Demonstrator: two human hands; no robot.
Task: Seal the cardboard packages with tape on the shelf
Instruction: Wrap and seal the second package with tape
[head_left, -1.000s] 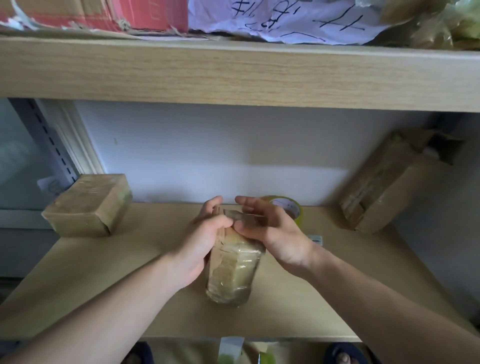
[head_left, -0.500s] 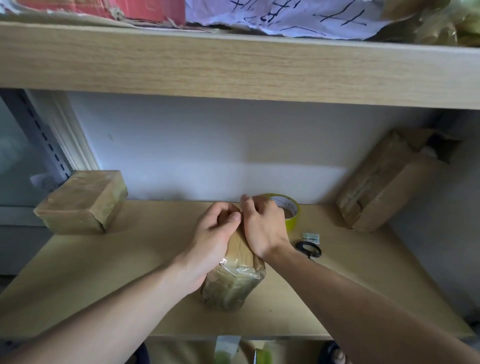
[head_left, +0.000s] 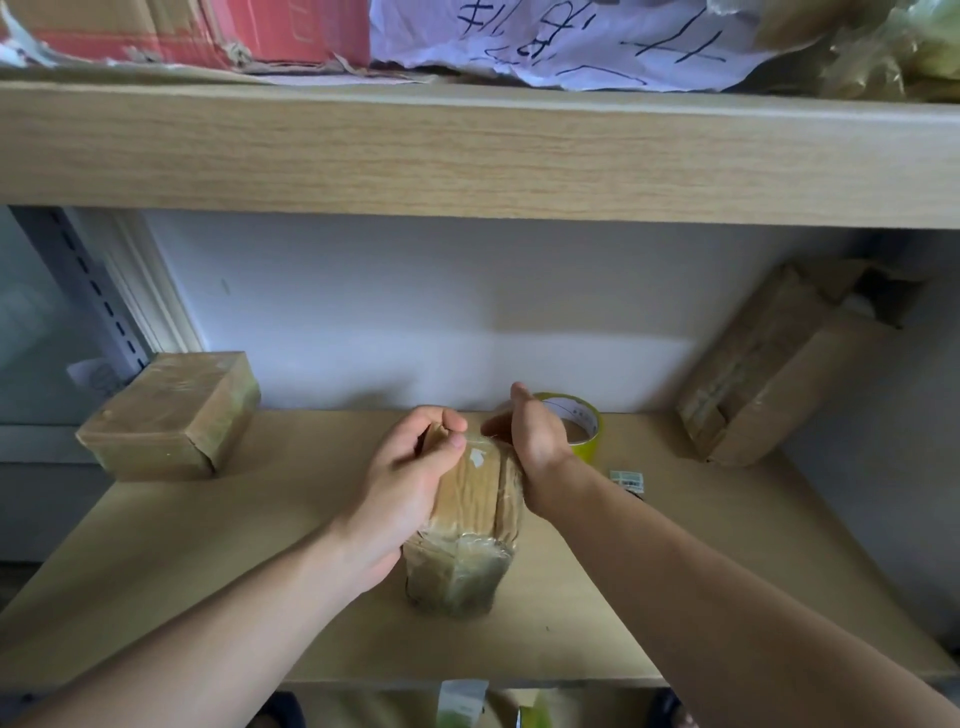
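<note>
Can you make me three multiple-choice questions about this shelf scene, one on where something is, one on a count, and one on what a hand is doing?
1. Where is the tape roll?
A. behind the right hand
B. on the upper shelf
C. atop the left package

2. How many cardboard packages are on the lower shelf?
A. one
B. three
C. five

3. What is the left hand doing?
A. hanging idle
B. gripping the middle package
C. holding scissors

Answers:
1 A, the yellow roll shows just past the right hand.
2 B, the left package, the middle one and the right package, which leans against the side wall.
3 B, its fingers curl round the package's top edge.
</note>
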